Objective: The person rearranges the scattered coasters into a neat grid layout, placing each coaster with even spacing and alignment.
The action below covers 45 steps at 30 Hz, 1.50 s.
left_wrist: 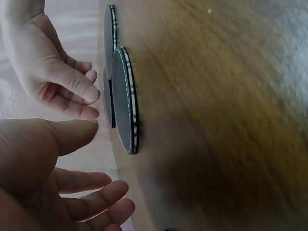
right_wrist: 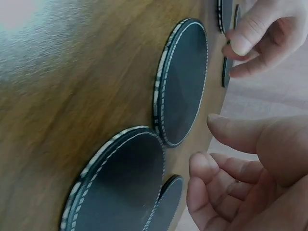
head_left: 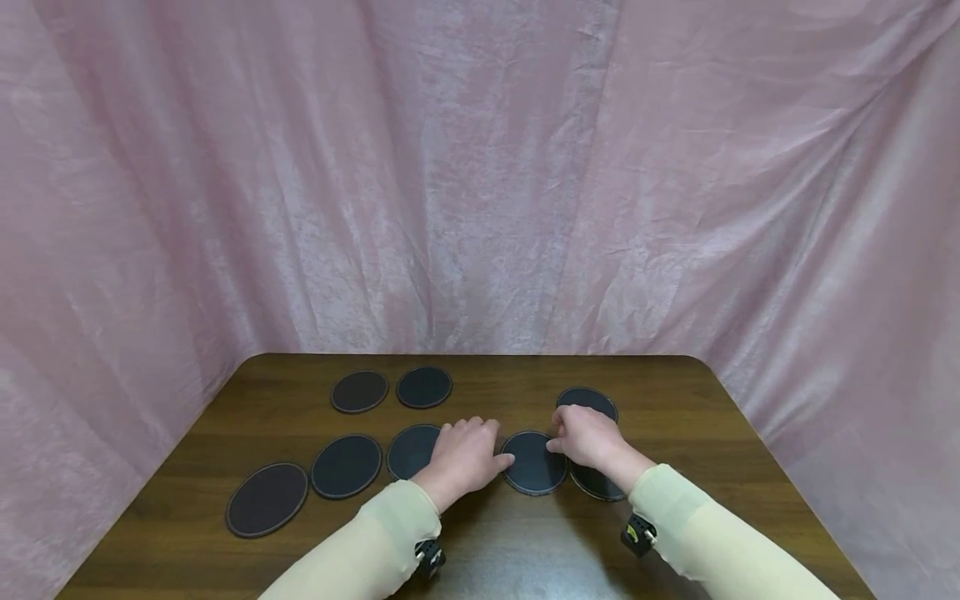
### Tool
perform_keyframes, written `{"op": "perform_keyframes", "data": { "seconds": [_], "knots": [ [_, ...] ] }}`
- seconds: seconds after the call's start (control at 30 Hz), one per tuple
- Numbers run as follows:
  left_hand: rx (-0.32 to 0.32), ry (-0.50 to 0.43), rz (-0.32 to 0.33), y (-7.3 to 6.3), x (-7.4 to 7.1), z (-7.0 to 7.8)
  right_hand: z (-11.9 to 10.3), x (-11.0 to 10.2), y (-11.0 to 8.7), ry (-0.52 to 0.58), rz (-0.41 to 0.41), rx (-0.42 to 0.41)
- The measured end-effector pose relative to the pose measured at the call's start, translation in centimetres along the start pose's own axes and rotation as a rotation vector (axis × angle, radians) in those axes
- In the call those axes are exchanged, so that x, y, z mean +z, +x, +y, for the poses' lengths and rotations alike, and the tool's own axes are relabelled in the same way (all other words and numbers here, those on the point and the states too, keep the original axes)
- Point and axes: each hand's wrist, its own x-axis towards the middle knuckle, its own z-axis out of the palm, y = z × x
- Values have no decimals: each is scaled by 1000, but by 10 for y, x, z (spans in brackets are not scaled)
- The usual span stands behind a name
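Several round dark coasters with pale stitched rims lie on a wooden table. My left hand (head_left: 467, 457) hovers with fingers spread between one dark coaster (head_left: 411, 451) and another coaster (head_left: 535, 463); it holds nothing. My right hand (head_left: 592, 435) is above the right-hand group, partly covering a rear coaster (head_left: 587, 398) and a front coaster (head_left: 596, 483). In the right wrist view, the right hand's thumb (right_wrist: 236, 132) and loosely bent fingers are apart, with nothing between them. The coaster (right_wrist: 185, 82) beneath lies flat, close to a neighbouring coaster (right_wrist: 120, 183).
At the left lie a brownish coaster (head_left: 267, 500) and a dark coaster (head_left: 347, 467). Farther back are another brownish coaster (head_left: 360, 392) and a dark coaster (head_left: 424, 387). A pink curtain (head_left: 480, 183) hangs behind the wooden table (head_left: 495, 550).
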Motion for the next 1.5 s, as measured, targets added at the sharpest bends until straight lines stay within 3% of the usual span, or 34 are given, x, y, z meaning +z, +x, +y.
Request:
{"op": "perform_keyframes", "data": {
  "seconds": [0.13, 0.27, 0.57, 0.83, 1.2, 1.5],
  "knots": [
    [-6, 9, 31, 1, -3, -3, -38, -30, -18, -18, 35, 28],
    [-7, 19, 61, 0, -5, -5, -54, -37, -22, -45, 57, 28],
    [-16, 51, 116, -2, -9, -14, -59, -26, -16, -65, 89, -54],
    [-62, 50, 110, -1, -10, -29, -62, -18, -7, -42, 89, -141],
    [-129, 60, 121, 3, -12, -50, -70, -11, 3, -45, 98, -193],
    [-182, 50, 116, 6, -13, -68, -78, -9, 13, -89, 64, -183]
  ]
}}
